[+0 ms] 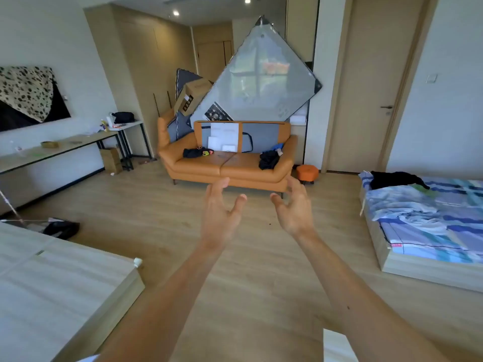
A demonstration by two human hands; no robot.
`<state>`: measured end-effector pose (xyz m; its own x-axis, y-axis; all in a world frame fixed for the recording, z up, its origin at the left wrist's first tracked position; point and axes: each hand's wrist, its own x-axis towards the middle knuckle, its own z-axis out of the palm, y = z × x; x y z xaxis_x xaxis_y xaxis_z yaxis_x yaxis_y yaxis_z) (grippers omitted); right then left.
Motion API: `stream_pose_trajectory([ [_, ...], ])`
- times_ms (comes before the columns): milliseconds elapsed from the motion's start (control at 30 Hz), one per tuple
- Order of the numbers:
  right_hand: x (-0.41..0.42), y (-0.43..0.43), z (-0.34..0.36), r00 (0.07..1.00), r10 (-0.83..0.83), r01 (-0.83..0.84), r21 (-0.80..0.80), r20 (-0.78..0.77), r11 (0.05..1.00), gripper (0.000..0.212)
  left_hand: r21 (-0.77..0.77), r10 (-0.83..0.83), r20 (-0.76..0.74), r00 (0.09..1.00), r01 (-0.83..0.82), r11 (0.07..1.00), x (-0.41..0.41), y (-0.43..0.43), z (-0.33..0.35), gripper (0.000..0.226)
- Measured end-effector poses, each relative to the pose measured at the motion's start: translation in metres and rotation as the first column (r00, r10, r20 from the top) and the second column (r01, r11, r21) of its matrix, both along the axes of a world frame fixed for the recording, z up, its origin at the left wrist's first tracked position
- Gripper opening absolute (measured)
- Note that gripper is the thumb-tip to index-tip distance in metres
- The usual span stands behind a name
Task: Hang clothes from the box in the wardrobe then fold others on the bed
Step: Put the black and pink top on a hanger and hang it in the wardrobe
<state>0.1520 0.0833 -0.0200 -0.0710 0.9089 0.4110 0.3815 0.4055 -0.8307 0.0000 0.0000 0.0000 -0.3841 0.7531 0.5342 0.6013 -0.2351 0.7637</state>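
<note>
Head view: left hand (222, 212) and right hand (294, 207) are raised empty, fingers (218, 189) loosely spread; the next step is probably fetching the crumpled black garment (394, 179) on the blue-striped bed (431, 231), well right of the fingers.

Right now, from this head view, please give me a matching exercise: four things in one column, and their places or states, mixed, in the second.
1 spotted cloth
2 orange stool
3 left hand and right hand
4 grey panel

a open, holding nothing
b leaning behind the sofa
c on the floor beside the sofa
d draped over a dark screen

Pairs: 1-d, 2-c, 3-a, 4-b
</note>
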Motion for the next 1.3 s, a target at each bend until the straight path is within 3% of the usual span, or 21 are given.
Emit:
stream_pose_trajectory([
  [167, -0.032, 0.038, -0.016, 0.996, -0.043, 0.032, -0.122, -0.084, 0.992, 0.059, -0.007, 0.055, 0.134, 0.989, -0.055, 0.998, -0.03, 0.051, -0.021, 0.044],
  [433, -0.104, 0.123, -0.031, 0.975, -0.089, 0.046, -0.207, -0.202, 0.977, 0.055, -0.007, -0.005, 0.335, 0.942, 0.007, 1.0, -0.1, 0.15, -0.031, 0.028],
  [867, -0.19, 0.269, -0.051, 0.942, -0.136, 0.03, -0.326, -0.307, 0.945, 0.05, -0.063, -0.073, 0.384, 0.92, 0.106, 0.992, -0.19, 0.295, -0.042, 0.014],
  [1067, -0.226, 0.376, -0.065, 0.908, -0.156, 0.007, -0.359, -0.389, 0.933, 0.047, -0.098, -0.047, 0.368, 0.929, 0.09, 0.991, -0.229, 0.397, -0.055, 0.013],
  [1300, -0.273, 0.508, -0.067, 0.926, -0.075, -0.066, -0.354, -0.37, 0.933, 0.044, -0.12, -0.012, 0.397, 0.918, 0.065, 0.991, -0.265, 0.525, -0.054, 0.01],
])
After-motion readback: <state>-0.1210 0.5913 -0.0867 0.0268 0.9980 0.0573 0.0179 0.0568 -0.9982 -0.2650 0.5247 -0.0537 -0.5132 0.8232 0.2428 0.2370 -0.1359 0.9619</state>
